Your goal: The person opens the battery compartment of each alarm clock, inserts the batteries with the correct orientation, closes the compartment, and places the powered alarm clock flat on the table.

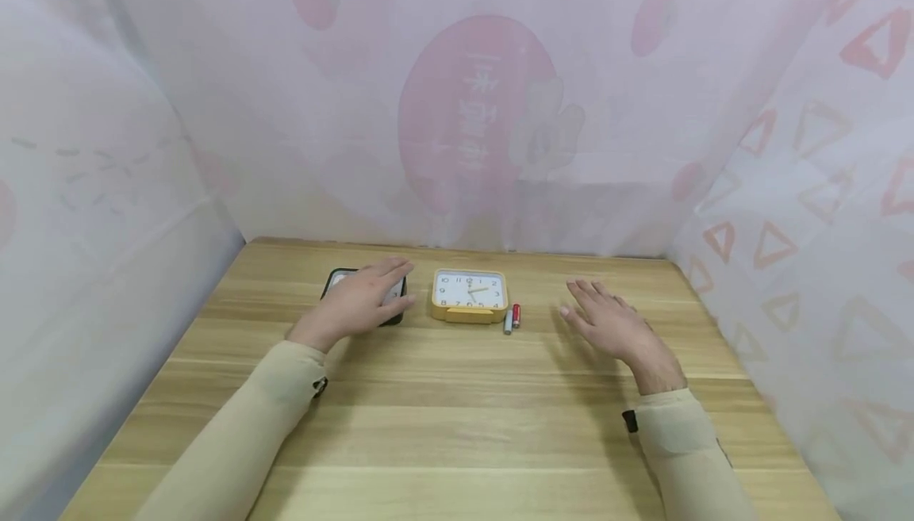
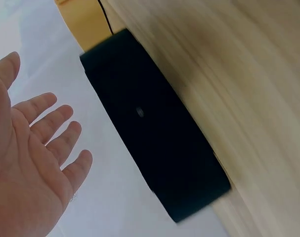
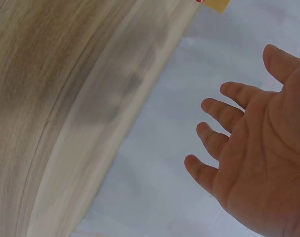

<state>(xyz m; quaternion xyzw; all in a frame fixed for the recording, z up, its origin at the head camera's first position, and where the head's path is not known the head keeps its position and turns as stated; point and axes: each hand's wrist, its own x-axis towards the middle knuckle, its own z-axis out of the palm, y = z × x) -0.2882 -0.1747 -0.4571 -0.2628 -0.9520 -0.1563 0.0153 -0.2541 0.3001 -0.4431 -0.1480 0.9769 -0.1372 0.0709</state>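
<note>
In the head view my left hand (image 1: 360, 299) hovers over a dark-framed clock (image 1: 395, 299), hiding most of its face. The left wrist view shows that clock's dark side (image 2: 150, 128) apart from my spread fingers (image 2: 58, 121). A yellow alarm clock (image 1: 469, 295) lies face up to the right of it. Beside its lower right corner lie a grey battery (image 1: 508, 322) and a red battery (image 1: 516, 316). Farther right, my right hand (image 1: 610, 323) is held above the table with fingers extended and holds nothing; its palm (image 3: 261, 153) shows in the right wrist view.
The wooden table (image 1: 443, 426) carries these things near its back edge. Pale printed curtains (image 1: 614, 188) rise behind it and on both sides. Each forearm, in a beige sleeve (image 1: 236, 434), reaches in from the front, with a dark strap at the wrist.
</note>
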